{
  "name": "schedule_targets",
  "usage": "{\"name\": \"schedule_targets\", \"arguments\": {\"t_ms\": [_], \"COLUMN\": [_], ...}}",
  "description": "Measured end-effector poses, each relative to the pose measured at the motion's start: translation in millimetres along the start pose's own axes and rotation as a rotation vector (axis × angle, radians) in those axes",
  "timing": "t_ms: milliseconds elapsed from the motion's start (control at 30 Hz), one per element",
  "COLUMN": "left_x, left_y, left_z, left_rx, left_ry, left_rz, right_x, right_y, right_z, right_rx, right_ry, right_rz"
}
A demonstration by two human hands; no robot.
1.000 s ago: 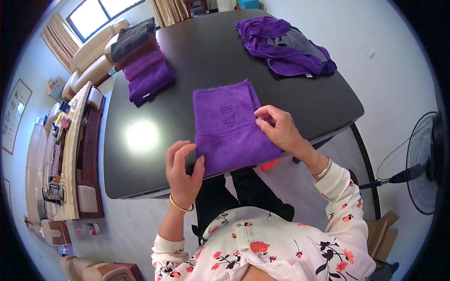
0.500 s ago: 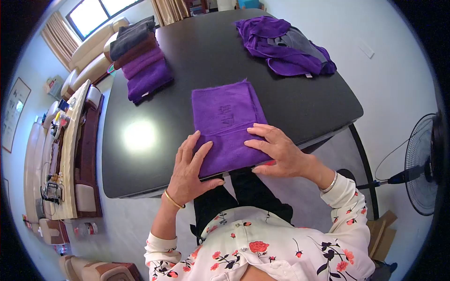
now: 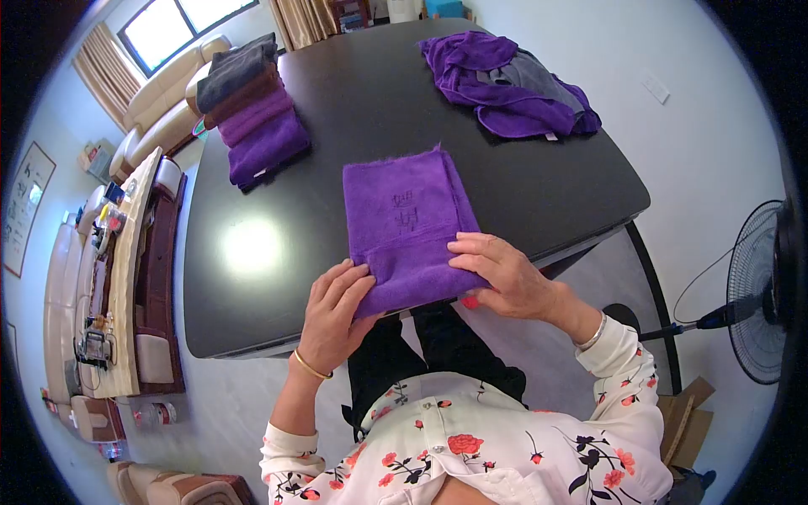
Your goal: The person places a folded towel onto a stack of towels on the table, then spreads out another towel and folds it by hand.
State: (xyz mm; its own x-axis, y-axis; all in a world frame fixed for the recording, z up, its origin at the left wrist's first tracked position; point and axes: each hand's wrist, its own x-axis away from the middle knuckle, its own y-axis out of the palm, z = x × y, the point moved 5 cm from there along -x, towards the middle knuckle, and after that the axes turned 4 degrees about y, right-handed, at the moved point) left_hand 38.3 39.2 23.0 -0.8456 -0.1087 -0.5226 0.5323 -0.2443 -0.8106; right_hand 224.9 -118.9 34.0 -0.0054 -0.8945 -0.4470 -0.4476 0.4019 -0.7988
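Observation:
A folded purple towel [image 3: 404, 202] lies at the near edge of the black table, dark stitched marks on its upper part. Its near part is folded over and bulges slightly. My left hand [image 3: 335, 307] holds the towel's near left corner, fingers on top and the thumb hidden beneath. At the near right corner, my right hand [image 3: 507, 273] grips the towel, fingers on top and thumb tucked under the edge.
Folded towels [image 3: 252, 118] in purple, brown and dark grey are stacked at the table's left. A loose heap of purple and grey towels [image 3: 513, 84] lies far right. A standing fan [image 3: 753, 290] is right of the black table [image 3: 269, 311].
Both thumbs have slipped under the towel's near edge, and the fingers have curled onto it. The near edge has lifted slightly and bulges now.

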Motion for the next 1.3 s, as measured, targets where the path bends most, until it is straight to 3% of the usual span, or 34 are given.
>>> {"name": "schedule_targets", "arguments": {"t_ms": [233,400,600,1067,1300], "left_x": [3.7,9.3,10.9,17.2,14.9], "left_y": [-22.9,-14.1,-10.4,0.0,-6.7], "left_z": [15.0,11.9,12.4,7.7,1.1], "left_rx": [0.191,0.141,0.013,-0.06,0.166], "left_ry": [0.061,0.094,0.111,0.116,0.014], "left_rz": [0.06,-0.008,-0.04,0.031,0.08], "right_x": [6.6,13.2,22.1,38.8,30.9], "right_y": [-12.6,-4.5,3.7,18.3,11.4], "right_z": [-14.0,-17.9,-14.6,2.0,-1.7], "right_rx": [-0.25,-0.091,-0.003,0.101,0.028], "right_ry": [0.029,-0.112,-0.084,-0.1,-0.082], "right_rz": [0.0,0.003,-0.078,-0.019,0.076]}}
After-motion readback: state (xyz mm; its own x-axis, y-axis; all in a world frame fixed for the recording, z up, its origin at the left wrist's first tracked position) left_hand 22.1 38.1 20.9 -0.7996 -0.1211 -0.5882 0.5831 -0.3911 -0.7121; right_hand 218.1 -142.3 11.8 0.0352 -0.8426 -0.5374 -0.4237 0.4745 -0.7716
